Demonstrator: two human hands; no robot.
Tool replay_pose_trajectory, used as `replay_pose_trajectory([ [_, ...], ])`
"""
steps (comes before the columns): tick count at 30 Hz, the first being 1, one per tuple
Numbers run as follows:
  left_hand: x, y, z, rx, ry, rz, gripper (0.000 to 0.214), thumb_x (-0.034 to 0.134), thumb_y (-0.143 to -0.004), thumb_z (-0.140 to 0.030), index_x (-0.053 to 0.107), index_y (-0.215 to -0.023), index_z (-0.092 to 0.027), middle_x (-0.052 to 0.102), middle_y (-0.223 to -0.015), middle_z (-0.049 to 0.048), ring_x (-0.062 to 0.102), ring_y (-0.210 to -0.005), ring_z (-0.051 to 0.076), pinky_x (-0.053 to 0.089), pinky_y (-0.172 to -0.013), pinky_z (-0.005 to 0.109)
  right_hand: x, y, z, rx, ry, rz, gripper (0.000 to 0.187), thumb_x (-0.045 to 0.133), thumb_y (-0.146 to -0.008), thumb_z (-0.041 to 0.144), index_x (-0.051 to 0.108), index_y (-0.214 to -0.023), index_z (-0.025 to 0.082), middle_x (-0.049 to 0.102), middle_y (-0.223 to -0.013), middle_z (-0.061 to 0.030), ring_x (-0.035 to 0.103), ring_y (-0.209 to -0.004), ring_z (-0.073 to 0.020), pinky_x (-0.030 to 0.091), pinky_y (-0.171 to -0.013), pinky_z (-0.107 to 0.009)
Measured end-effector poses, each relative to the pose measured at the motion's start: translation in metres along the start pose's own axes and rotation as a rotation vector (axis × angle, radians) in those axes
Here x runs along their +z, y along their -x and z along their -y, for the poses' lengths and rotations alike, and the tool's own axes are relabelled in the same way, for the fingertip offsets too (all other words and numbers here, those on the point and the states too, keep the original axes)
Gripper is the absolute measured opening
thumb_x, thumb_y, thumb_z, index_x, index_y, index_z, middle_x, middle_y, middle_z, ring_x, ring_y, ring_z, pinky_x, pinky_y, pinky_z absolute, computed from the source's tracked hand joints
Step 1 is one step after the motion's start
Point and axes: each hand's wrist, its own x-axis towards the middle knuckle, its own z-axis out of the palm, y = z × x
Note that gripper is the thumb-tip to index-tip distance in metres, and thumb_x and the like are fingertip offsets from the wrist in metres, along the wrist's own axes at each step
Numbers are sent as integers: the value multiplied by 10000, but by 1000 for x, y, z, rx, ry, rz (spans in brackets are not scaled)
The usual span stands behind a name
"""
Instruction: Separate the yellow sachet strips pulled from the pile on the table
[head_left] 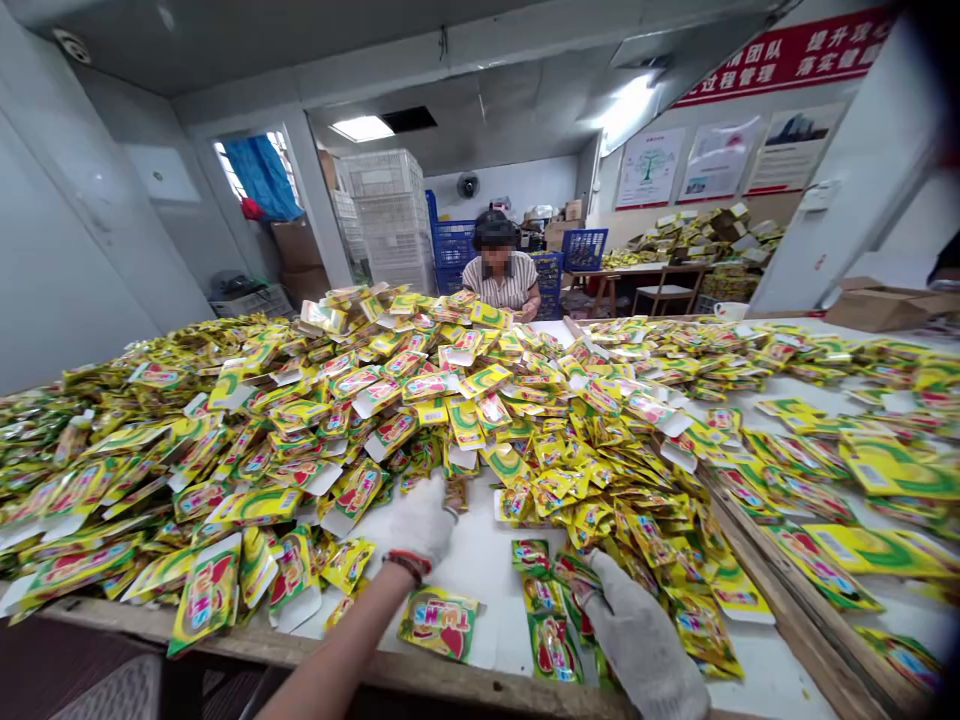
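A huge heap of yellow-green snack packets point(420, 400) covers the white table point(480, 560). My left hand point(420, 520), in a white glove with a red band at the wrist, reaches forward into the foot of the heap, fingers curled over packets there. My right hand point(637, 640), also gloved, rests on a small row of packets point(551, 610) laid out at the near edge, its fingers pressed onto them. A single packet point(439, 622) lies flat between my arms.
A seated person in a striped shirt point(501, 275) works at the far side of the table. A wooden rail point(757, 560) divides off a second packet-covered surface at right. Stacked white crates point(386, 215), blue crates point(585, 248) and a cardboard box point(885, 305) stand behind.
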Motion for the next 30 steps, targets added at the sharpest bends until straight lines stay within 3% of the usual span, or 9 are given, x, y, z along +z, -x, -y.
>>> replay_pose_trajectory([
  [3,-7,-29,12,-79,12,-56,303,610,-773,-379,605,-966,-146,588,-1098,192,526,-1115,373,387,-907,445,1,-1,-1,28,-161,12,394,446,-877,320,658,-1138,114,691,-1145,-162,659,-1064,-273,536,-948,-404],
  [6,-4,-35,13,-64,117,-68,214,643,-729,-318,605,-887,-179,601,-1075,137,513,-1135,350,385,-934,428,-4,-6,0,110,-306,7,390,483,-856,350,667,-1129,140,692,-1153,-141,652,-1075,-266,504,-991,-414],
  [11,-3,4,6,82,484,-2,192,513,-826,-347,543,-954,-208,641,-966,36,595,-938,195,466,-825,284,-24,-16,30,271,-519,136,368,573,-794,427,703,-1007,157,729,-1052,-120,676,-988,-277,545,-903,-374],
  [15,4,49,-8,156,722,150,286,522,-806,-480,534,-825,-195,621,-805,17,596,-772,171,495,-685,256,-39,-27,77,240,-765,285,317,568,-800,385,690,-985,158,740,-969,-80,682,-893,-228,556,-796,-291],
  [18,12,75,-16,173,832,217,325,516,-819,-513,540,-773,-192,587,-753,9,556,-703,151,469,-621,244,-42,-33,96,188,-692,310,264,555,-807,351,694,-937,168,737,-910,-72,670,-846,-222,539,-770,-302],
  [22,22,89,-19,145,1016,219,278,636,-766,-431,492,-751,-193,519,-735,-24,492,-676,121,416,-591,217,-38,-30,97,204,-563,299,251,552,-805,358,677,-915,170,725,-877,-79,660,-826,-231,525,-766,-327],
  [26,22,89,-19,149,1050,252,234,643,-758,-377,497,-758,-193,529,-741,-27,516,-699,132,431,-630,235,-33,-26,95,215,-597,259,373,575,-774,353,612,-1090,158,703,-1034,-102,657,-929,-238,519,-842,-351],
  [28,13,88,-15,160,1008,288,204,646,-761,-355,544,-823,-189,575,-787,-8,555,-748,157,449,-673,258,-31,-25,96,225,-677,349,375,544,-789,370,611,-1096,165,705,-1031,-94,680,-858,-221,549,-759,-328],
  [30,-1,88,-4,231,788,284,251,663,-754,-322,578,-952,-194,620,-903,22,582,-846,191,456,-749,294,-30,-23,94,299,-745,416,373,517,-795,392,620,-1077,170,715,-979,-82,687,-718,-197,555,-616,-292],
])
